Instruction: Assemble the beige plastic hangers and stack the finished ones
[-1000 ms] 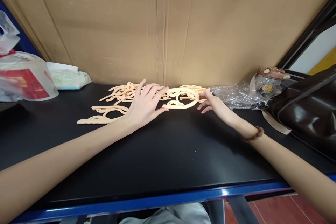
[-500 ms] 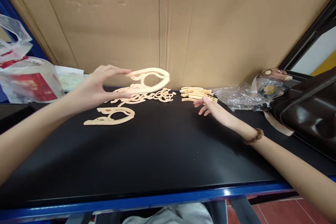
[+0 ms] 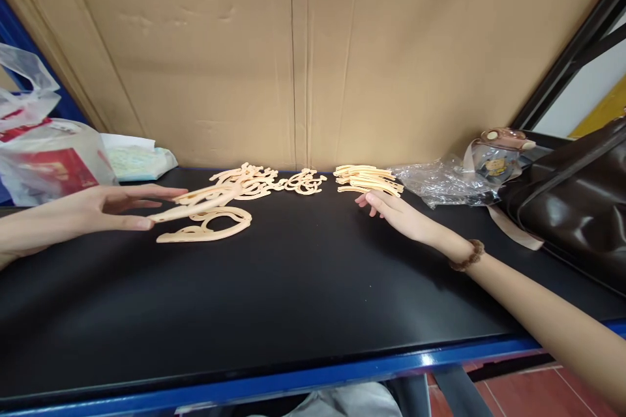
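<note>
My left hand [image 3: 105, 212] grips one end of a cream plastic folding hanger [image 3: 205, 201] between thumb and fingers. It is tilted above the black table, partly overlapping a second folding hanger [image 3: 227, 234] that lies flat. Behind them is a loose pile of cream curved plastic pieces [image 3: 249, 181]. Smaller hook-shaped pieces [image 3: 306, 181] lie to its right. My right hand [image 3: 391, 212], its fingers loosely apart and empty, rests just in front of a stack of long curved cream strips [image 3: 364, 177]. I cannot tell whether the fingertips touch the strips.
Cardboard [image 3: 220, 65] walls off the back. On the left stand a plastic bag [image 3: 53, 156] and a soft packet [image 3: 139, 159]. Crumpled clear wrap [image 3: 435, 181], a strapped clear bottle [image 3: 499, 156] and a dark brown bag [image 3: 572, 202] are on the right. A blue edge [image 3: 293, 379] runs along the front.
My left hand has moved left and down with the folding hanger, from above the pile to over the hanger lying on the table. My right hand has barely moved.
</note>
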`<state>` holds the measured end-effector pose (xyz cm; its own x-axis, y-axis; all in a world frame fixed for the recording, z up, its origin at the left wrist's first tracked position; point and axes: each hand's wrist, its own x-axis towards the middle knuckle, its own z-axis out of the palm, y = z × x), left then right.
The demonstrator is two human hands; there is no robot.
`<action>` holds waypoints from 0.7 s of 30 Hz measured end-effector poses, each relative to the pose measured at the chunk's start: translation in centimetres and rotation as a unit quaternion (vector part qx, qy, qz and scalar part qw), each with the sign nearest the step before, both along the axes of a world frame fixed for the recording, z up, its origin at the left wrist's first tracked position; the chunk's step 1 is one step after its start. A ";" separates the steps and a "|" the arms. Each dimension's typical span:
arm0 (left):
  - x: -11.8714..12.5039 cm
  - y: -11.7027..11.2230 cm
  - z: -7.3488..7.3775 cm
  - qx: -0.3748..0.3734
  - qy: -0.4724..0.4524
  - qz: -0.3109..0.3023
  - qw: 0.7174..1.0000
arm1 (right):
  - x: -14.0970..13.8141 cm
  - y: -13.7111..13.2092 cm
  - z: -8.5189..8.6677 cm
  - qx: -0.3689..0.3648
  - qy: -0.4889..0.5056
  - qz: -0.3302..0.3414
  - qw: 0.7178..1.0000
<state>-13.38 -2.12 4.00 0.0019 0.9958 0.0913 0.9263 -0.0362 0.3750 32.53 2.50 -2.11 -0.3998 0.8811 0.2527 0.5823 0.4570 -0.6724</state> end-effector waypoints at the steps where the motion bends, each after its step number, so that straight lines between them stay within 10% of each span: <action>1: 0.2 0.2 -0.1 -0.039 -0.033 -0.012 0.999 | 0.0 0.0 0.0 0.003 -0.006 0.001 1.000; 21: 1.1 -0.2 -2.1 0.018 -0.024 -0.025 0.999 | 0.3 0.3 -0.3 0.016 -0.024 0.016 0.999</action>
<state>-12.30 -2.29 1.89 0.0459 0.9906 0.1291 0.9042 -0.0962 0.4162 32.86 2.79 -2.42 -0.4395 0.8599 0.2596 0.5992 0.4960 -0.6285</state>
